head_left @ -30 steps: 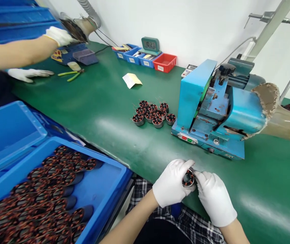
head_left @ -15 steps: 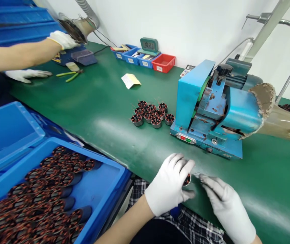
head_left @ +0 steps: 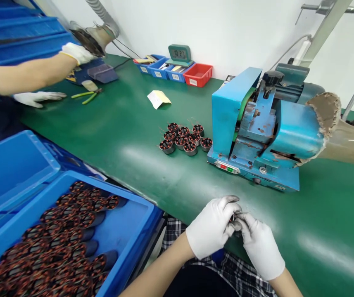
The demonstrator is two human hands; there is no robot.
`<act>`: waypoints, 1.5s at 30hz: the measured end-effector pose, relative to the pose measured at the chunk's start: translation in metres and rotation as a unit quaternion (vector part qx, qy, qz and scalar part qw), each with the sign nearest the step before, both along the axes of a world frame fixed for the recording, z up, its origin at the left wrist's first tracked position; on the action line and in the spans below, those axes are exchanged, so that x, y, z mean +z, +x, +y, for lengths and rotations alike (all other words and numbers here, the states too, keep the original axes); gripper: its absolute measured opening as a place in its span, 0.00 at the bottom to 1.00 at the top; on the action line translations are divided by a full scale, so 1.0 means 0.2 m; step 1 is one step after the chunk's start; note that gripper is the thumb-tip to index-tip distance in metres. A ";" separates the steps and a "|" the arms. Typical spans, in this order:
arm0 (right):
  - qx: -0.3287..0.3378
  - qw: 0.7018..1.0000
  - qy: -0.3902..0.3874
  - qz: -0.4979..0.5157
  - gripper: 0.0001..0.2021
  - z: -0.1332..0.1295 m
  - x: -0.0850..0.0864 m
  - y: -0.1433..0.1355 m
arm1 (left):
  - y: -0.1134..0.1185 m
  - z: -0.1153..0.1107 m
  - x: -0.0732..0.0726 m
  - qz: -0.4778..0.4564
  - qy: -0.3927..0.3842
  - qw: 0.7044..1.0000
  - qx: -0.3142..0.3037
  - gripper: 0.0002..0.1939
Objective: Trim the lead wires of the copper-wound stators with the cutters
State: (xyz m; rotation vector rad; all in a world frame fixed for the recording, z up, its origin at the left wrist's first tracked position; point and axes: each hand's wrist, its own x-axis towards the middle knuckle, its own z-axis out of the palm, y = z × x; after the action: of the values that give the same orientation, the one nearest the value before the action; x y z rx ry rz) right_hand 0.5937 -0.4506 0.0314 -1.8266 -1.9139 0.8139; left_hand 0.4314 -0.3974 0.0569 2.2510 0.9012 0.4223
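In the head view, right of bottom centre, the left hand grips a small metal ring, mostly hidden, showing bright rim and dark inside. The right hand meets it, fingertips bunched; whether they clamp anything I cannot tell.

White wall, plain-surfaced, stands behind the workbench. Working surface is green and smooth; light shows as pale, blurred reflections near the front edge and toward the lower right. A pale post slants at upper right. Ribbed grey ducting shows at upper left, near stepped blue tiers
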 end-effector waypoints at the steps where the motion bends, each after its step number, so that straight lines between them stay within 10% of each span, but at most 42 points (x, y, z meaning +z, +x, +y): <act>1: -0.014 0.999 -0.010 0.028 0.13 0.00 0.00 0.00 | 0.00 0.00 0.00 0.003 0.007 1.000 0.001 0.12; 9: -0.117 0.907 -0.230 0.332 0.15 0.08 0.11 0.07 | 0.03 0.00 0.01 0.091 0.075 0.993 -0.033 0.07; 13: -0.244 0.847 -0.169 0.440 0.16 0.07 0.11 0.15 | 0.04 -0.01 0.02 0.081 0.075 0.994 -0.026 0.06; 22: -0.207 0.967 -0.033 0.148 0.11 -0.01 0.03 0.00 | 0.04 -0.04 -0.04 0.078 0.129 0.989 0.004 0.05; 28: -0.417 0.875 0.033 0.246 0.15 -0.02 0.01 0.15 | 0.05 -0.04 -0.07 0.021 0.140 0.989 0.032 0.06; 33: -0.302 0.931 0.022 0.206 0.14 -0.09 -0.02 0.15 | 0.05 -0.04 -0.08 -0.001 0.153 0.987 0.039 0.06; 39: -0.122 0.971 0.179 0.097 0.10 -0.08 -0.01 0.05 | 0.05 -0.04 -0.07 0.007 0.148 0.988 0.032 0.07; 45: 0.128 0.940 0.292 -0.120 0.10 0.02 0.09 0.04 | 0.05 -0.03 -0.05 0.046 0.141 0.989 0.013 0.08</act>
State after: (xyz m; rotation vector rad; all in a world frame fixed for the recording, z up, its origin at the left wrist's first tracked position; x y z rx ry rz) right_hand 0.6020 -0.4462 0.0488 -1.3735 -2.2611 0.0525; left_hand 0.4407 -0.4042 0.0467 2.5350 0.9703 0.4877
